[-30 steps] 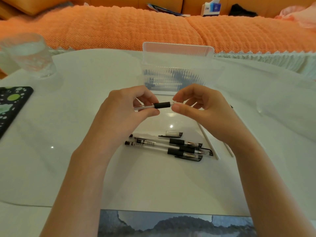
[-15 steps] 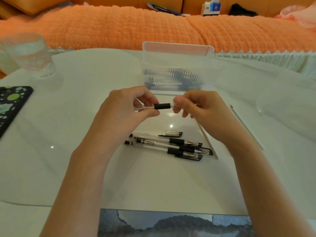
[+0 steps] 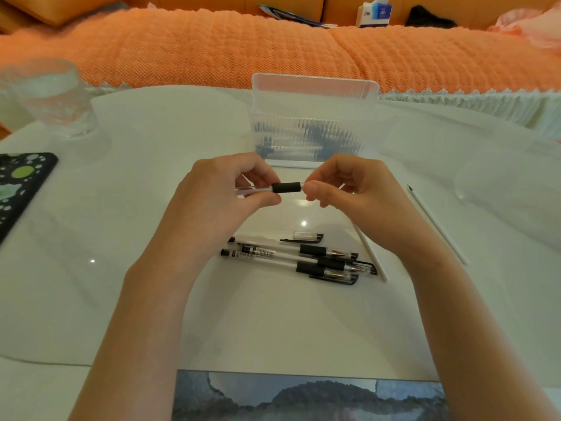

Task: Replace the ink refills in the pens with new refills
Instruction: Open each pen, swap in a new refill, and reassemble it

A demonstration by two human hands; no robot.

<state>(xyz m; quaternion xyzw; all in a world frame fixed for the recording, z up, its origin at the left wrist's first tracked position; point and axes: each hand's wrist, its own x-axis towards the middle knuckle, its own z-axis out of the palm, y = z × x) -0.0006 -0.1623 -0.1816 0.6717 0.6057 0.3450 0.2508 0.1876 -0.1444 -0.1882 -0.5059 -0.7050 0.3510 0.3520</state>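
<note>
**Both hands gripping one pen above the table**

A pen (image 3: 274, 189) is hanging level in the air between two hands, its black rubber grip showing in the gap between them. The left hand (image 3: 218, 196) is closing thumb and fingers around the clear barrel. The right hand (image 3: 349, 189) is pinching the tip end just past the black grip, with fingers curled in; the tip itself is hiding behind the fingertips.

Below the hands, three more pens (image 3: 291, 258) are lying side by side on the white table (image 3: 121, 299), touching one another, their capped tips pointing right. A loose cap (image 3: 305, 237) is lying just behind them. Two thin white refills are resting on the table: one refill (image 3: 372, 253) is running out from under the right wrist beside the pens, and the other refill (image 3: 437, 226) is lying further to the right, well apart.

Behind the hands, a clear ribbed plastic box (image 3: 312, 123) is standing near the table's far edge, dark shapes showing through its wall. A water glass (image 3: 48, 95) is sitting at far left, with a dark spotted phone case (image 3: 18, 180) near it. An orange sofa (image 3: 212, 47) is filling the background.
</note>
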